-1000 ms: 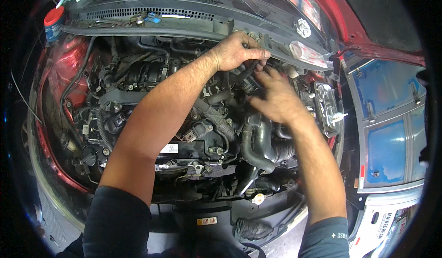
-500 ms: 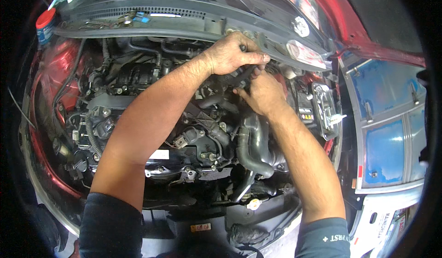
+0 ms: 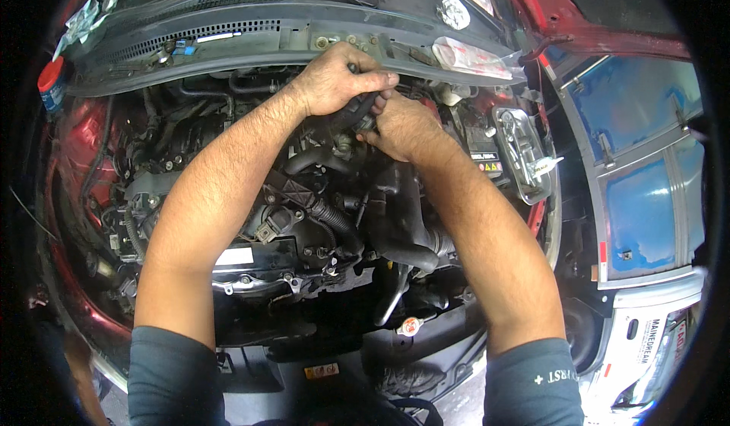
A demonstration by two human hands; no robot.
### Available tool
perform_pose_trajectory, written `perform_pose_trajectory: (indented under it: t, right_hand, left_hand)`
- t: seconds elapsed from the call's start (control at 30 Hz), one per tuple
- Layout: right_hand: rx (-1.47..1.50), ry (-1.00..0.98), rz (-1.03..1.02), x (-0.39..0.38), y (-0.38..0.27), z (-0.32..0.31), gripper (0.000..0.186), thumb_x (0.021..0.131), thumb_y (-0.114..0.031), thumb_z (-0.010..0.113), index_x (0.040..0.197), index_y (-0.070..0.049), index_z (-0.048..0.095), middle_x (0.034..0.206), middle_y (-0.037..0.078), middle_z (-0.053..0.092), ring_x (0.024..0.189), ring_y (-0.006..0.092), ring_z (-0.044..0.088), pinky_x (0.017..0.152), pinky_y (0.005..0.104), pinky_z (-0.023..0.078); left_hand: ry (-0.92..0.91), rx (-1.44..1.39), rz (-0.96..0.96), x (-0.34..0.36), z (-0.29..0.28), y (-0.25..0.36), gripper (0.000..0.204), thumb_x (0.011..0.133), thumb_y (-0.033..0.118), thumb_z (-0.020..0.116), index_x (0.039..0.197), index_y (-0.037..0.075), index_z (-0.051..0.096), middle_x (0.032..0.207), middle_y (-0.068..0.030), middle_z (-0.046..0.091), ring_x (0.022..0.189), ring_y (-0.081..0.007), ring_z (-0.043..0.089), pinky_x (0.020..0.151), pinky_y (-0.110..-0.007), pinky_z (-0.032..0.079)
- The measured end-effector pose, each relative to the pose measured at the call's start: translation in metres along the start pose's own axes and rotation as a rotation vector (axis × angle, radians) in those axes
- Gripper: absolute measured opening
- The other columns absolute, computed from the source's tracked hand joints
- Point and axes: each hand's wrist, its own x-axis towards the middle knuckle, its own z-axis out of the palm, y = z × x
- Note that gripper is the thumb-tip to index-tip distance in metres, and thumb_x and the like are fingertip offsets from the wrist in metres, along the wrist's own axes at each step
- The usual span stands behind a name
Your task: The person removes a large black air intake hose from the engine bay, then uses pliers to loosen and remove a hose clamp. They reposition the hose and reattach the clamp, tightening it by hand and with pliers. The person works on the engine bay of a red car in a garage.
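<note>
At the back of the engine bay, my left hand [image 3: 338, 84] is closed around a black hose [image 3: 353, 113], whose dark end pokes out between thumb and forefinger. My right hand [image 3: 407, 127] meets it from the right, its fingers curled against the same hose and its thumb lower down near a fitting. The fingertips of both hands almost touch. Just below them a second curved black hose [image 3: 315, 158] runs over the engine [image 3: 255, 255], and a wide dark intake pipe [image 3: 399, 213] lies under my right forearm. What the hose joins is hidden behind my hands.
A metal tray [image 3: 525, 156] of tools rests right of the battery [image 3: 481, 148]. Along the cowl [image 3: 296, 42] lie small tools, a white pen-like stick [image 3: 219, 37] and a plastic bag [image 3: 471, 57]. A red-capped blue container [image 3: 51, 84] stands far left. Beyond the right fender is a blue-panelled cabinet [image 3: 646, 198].
The view has shifted, so the whole scene sits further left and slightly higher at the back. Both hands keep their hold at the hose, with little change in their fingers.
</note>
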Motion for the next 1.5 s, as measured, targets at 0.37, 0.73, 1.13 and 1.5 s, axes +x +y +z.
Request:
perform_pose_trajectory:
  t: [0.37, 0.73, 1.13, 1.5]
  right_hand:
    - [0.102, -0.02, 0.078, 0.003, 0.003, 0.014, 0.081, 0.084, -0.051, 0.071, 0.146, -0.005, 0.044, 0.15, 0.013, 0.044, 0.138, 0.031, 0.042, 0.111, 0.0403, 0.043]
    - [0.24, -0.195, 0.121, 0.033, 0.016, -0.014, 0.048, 0.073, -0.039, 0.086, 0.102, -0.008, 0.062, 0.113, 0.005, 0.067, 0.109, 0.0217, 0.061, 0.096, 0.0348, 0.051]
    - [-0.099, -0.269, -0.041, 0.022, 0.007, -0.022, 0.056, 0.083, -0.035, 0.075, 0.131, -0.01, 0.063, 0.133, 0.013, 0.062, 0.123, 0.0298, 0.061, 0.102, 0.0414, 0.051]
    - [0.003, -0.388, -0.095, 0.036, 0.009, -0.016, 0.065, 0.087, -0.047, 0.071, 0.127, 0.003, 0.059, 0.131, 0.021, 0.061, 0.123, 0.0323, 0.059, 0.103, 0.0389, 0.049]
  left_hand:
    - [-0.023, -0.051, 0.004, 0.009, 0.003, 0.018, 0.033, 0.097, 0.031, 0.068, 0.095, -0.001, 0.074, 0.083, -0.0097, 0.074, 0.077, -0.0159, 0.073, 0.077, -0.031, 0.06]
    - [0.068, 0.165, 0.051, 0.01, 0.003, 0.005, 0.038, 0.091, 0.043, 0.071, 0.09, 0.006, 0.077, 0.087, -0.0048, 0.076, 0.089, -0.0159, 0.07, 0.089, -0.035, 0.053]
    - [0.049, 0.032, 0.027, 0.013, 0.004, 0.003, 0.038, 0.092, 0.04, 0.069, 0.089, 0.003, 0.077, 0.082, -0.0069, 0.074, 0.082, -0.0153, 0.068, 0.078, -0.032, 0.053]
    - [0.108, -0.092, -0.021, -0.002, 0.012, 0.011, 0.034, 0.092, 0.027, 0.065, 0.08, -0.003, 0.07, 0.076, -0.0111, 0.071, 0.072, -0.0204, 0.068, 0.076, -0.036, 0.055]
